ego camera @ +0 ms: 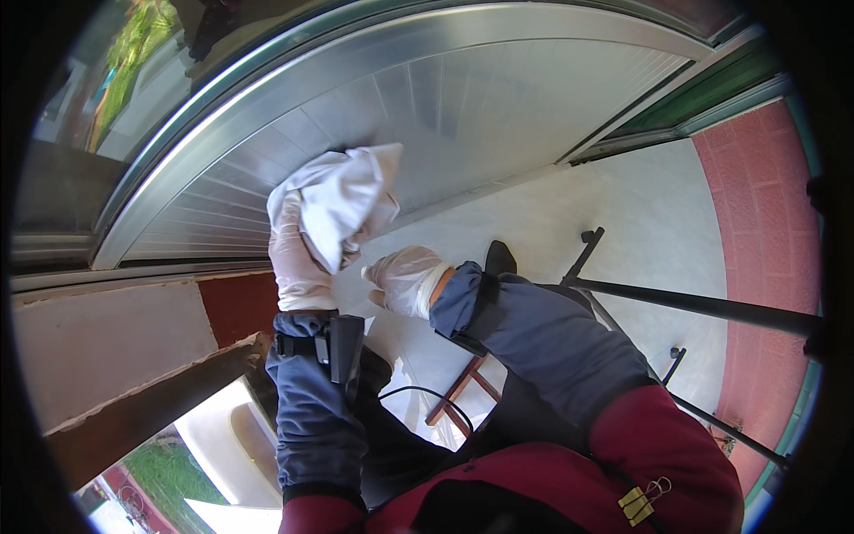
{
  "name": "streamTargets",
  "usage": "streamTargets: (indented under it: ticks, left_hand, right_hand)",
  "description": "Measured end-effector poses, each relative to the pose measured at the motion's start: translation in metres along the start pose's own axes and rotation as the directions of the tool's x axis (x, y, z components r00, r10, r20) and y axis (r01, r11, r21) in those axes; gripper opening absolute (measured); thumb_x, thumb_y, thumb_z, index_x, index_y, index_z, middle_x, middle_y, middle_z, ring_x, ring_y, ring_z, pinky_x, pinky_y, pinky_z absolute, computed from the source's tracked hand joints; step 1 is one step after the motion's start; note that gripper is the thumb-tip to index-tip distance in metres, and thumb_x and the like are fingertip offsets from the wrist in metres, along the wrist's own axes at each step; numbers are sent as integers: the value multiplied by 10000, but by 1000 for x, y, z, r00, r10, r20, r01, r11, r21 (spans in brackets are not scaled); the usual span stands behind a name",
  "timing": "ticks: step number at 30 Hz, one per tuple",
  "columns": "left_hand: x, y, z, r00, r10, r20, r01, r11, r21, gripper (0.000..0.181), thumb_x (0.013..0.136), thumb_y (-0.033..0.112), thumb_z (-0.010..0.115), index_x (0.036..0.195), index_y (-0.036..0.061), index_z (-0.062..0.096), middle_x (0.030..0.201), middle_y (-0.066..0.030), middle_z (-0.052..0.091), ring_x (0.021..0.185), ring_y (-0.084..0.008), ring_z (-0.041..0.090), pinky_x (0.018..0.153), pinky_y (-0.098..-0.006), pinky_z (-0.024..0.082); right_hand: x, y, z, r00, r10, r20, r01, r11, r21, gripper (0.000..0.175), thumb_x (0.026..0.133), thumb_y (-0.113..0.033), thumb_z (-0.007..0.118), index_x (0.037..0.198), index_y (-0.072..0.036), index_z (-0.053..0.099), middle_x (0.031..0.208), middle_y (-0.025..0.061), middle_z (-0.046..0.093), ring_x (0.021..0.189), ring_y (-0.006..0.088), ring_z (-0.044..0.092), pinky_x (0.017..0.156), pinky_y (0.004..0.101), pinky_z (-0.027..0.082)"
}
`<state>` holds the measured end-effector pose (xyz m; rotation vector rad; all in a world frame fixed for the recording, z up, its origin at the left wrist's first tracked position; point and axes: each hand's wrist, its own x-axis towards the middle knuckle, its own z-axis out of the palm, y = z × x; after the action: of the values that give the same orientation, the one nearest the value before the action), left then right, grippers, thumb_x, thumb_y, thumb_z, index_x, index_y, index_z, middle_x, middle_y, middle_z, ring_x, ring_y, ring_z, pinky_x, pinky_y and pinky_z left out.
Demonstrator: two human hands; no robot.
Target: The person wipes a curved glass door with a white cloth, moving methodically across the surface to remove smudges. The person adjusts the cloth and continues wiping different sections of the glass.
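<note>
A crumpled white cloth (340, 200) is in my left hand (293, 260), which wears a thin translucent glove. The cloth lies against, or very close to, the ribbed lower panel (460, 120) of a metal-framed door; I cannot tell whether it presses on it. Most of my left fingers are hidden behind the cloth. My right hand (403, 277), also gloved, hangs to the right of the cloth and just below it. Its fingers are partly spread and hold nothing. Blue-grey sleeve covers (547, 334) reach up both forearms, and a black device (345, 350) is strapped at my left wrist.
Black metal legs (694, 304) with small feet stand on the pale floor (640, 200) at the right. Beyond them runs a red brick-patterned strip (760, 213). A brown wooden frame (457, 394) and a black cable (427, 389) show below my hands. At left is a white-and-red wall edge (127, 327).
</note>
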<state>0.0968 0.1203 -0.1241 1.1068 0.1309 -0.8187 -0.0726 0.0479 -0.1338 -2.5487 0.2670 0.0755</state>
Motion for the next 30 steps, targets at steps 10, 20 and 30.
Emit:
streamTargets:
  ticks: [10,20,30]
  left_hand:
    - [56,-27,-67,969,-182,-167,158,976,-147,399,925,351,567,1211,74,555,1159,-110,627,997,-323,608,768,-527,521]
    - [69,-29,-79,907,-53,-417,103,990,98,329,879,287,646,1065,17,628,1049,-108,665,916,-263,642,800,-391,536]
    - [11,-24,8,988,-141,-59,132,981,-139,289,878,169,664,1114,15,599,1062,-110,656,928,-242,652,796,-355,569]
  right_hand:
    - [-3,-1,-13,986,38,163,-37,999,-13,366,869,-331,551,1089,-49,625,994,148,668,883,333,646,778,450,496]
    - [-6,3,-9,996,3,89,-2,1000,-7,343,879,-333,546,1080,-67,629,973,145,669,873,332,645,754,460,495]
    - [-7,1,-11,1000,8,16,-8,999,-33,332,857,-330,551,1062,-78,620,888,146,657,811,331,643,730,454,494]
